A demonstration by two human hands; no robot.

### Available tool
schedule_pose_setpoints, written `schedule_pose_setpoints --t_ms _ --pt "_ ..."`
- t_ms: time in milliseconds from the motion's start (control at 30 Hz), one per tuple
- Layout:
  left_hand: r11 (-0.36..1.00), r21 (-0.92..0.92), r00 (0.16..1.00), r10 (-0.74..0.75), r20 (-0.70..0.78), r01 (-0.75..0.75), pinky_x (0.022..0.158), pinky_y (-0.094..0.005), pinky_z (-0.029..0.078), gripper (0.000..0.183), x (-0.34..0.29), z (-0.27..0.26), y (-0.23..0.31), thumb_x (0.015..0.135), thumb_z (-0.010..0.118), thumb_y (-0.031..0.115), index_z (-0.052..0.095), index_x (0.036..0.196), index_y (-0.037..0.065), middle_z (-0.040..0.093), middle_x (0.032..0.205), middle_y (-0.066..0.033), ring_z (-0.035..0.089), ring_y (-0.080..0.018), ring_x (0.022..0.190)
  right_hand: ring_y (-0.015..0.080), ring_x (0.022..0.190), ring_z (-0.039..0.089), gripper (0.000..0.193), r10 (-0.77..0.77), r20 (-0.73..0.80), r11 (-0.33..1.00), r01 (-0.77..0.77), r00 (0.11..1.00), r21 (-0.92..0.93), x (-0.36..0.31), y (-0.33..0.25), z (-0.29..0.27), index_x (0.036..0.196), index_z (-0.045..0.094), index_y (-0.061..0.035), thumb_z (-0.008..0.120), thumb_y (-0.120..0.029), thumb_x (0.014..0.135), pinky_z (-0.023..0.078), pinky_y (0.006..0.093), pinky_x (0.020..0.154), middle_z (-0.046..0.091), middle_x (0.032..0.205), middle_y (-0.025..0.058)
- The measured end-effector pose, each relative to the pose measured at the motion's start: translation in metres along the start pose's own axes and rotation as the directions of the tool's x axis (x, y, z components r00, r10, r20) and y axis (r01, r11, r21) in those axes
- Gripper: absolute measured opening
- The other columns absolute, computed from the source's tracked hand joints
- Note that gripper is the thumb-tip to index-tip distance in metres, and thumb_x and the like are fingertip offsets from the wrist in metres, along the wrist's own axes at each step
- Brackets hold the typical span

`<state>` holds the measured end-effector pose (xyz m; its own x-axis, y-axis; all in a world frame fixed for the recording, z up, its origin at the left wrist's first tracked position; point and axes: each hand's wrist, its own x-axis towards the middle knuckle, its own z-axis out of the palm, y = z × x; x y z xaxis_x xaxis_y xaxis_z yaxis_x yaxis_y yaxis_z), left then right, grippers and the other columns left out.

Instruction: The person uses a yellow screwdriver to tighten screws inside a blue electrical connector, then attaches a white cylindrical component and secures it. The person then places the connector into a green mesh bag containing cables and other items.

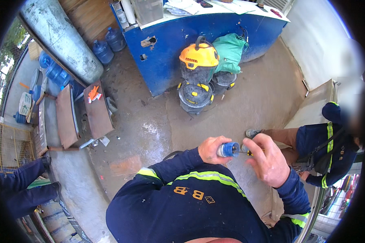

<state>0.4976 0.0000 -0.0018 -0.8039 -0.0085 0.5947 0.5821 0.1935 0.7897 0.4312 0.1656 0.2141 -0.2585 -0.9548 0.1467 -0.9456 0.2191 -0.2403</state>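
Observation:
My left hand is closed around a blue and white industrial plug, its open blue end turned to the right. My right hand is closed on a screwdriver, of which a thin shaft and a bit of yellow and black show between the fingers. The shaft points left at the plug's open end; I cannot tell whether its tip touches anything inside. Both hands are held up in front of my chest, above the floor.
Ahead stand a yellow and black vacuum cleaner, a grey drum-shaped one and a green sack, by a blue counter. An orange glove lies on a brown bench. A co-worker is close on the right.

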Motion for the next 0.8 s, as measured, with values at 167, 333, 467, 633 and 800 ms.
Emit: schedule_pose_setpoints --t_ms 167,333,467,633,800 --pt "0.999 -0.028 0.999 0.040 -0.035 -0.040 0.066 -0.0380 0.054 0.060 -0.002 -0.006 -0.004 0.064 0.085 0.018 0.052 0.113 0.003 0.066 0.089 -0.0153 0.069 -0.0327 0.076 0.0268 0.073 0.056 0.045 0.081 0.107 0.993 -0.071 0.991 -0.098 0.007 -0.007 -0.002 0.116 0.055 -0.0016 0.068 -0.015 0.076 0.046 0.0368 0.066 0.053 0.086 0.0107" --pt "1.000 0.029 1.000 0.001 -0.030 0.000 0.068 -0.0357 0.054 0.064 0.008 -0.011 -0.011 0.062 0.086 0.019 0.053 0.115 0.003 0.066 0.089 -0.0152 0.068 -0.0283 0.075 0.0230 0.063 0.054 0.052 -0.075 -0.059 0.996 0.073 0.995 -0.043 0.014 0.011 0.005 0.117 0.054 0.0020 0.071 -0.020 0.073 0.042 0.0359 0.060 0.053 0.074 0.0063" --pt "0.999 0.033 1.000 0.005 0.027 -0.006 0.066 -0.0364 0.055 0.060 0.013 -0.006 -0.011 0.064 0.085 0.019 0.053 0.113 0.003 0.067 0.089 -0.0149 0.069 -0.0289 0.075 0.0216 0.071 0.057 0.055 0.128 -0.019 0.990 -0.129 0.992 -0.057 0.003 0.010 0.006 0.120 0.051 0.0007 0.070 -0.023 0.074 0.043 0.0344 0.063 0.054 0.081 0.0061" --pt "0.999 -0.018 0.997 -0.028 0.073 0.030 0.072 -0.0353 0.054 0.063 0.016 0.007 -0.021 0.062 0.086 0.019 0.054 0.113 0.003 0.067 0.091 -0.0145 0.069 -0.0285 0.079 0.0203 0.087 0.058 0.038 0.067 0.020 0.998 -0.067 0.998 -0.006 -0.011 0.024 0.011 0.115 0.053 -0.0082 0.060 -0.026 0.082 0.045 0.0361 0.070 0.051 0.091 0.0055" --pt "0.998 0.013 0.988 -0.055 0.145 0.054 0.069 -0.0357 0.053 0.059 0.023 0.028 -0.027 0.061 0.086 0.018 0.054 0.108 0.004 0.066 0.091 -0.0156 0.069 -0.0281 0.079 0.0204 0.076 0.060 0.032 0.231 -0.058 0.970 -0.234 0.971 -0.064 -0.039 0.036 0.013 0.107 0.051 -0.0094 0.060 -0.021 0.079 0.047 0.0342 0.063 0.053 0.084 0.0051"
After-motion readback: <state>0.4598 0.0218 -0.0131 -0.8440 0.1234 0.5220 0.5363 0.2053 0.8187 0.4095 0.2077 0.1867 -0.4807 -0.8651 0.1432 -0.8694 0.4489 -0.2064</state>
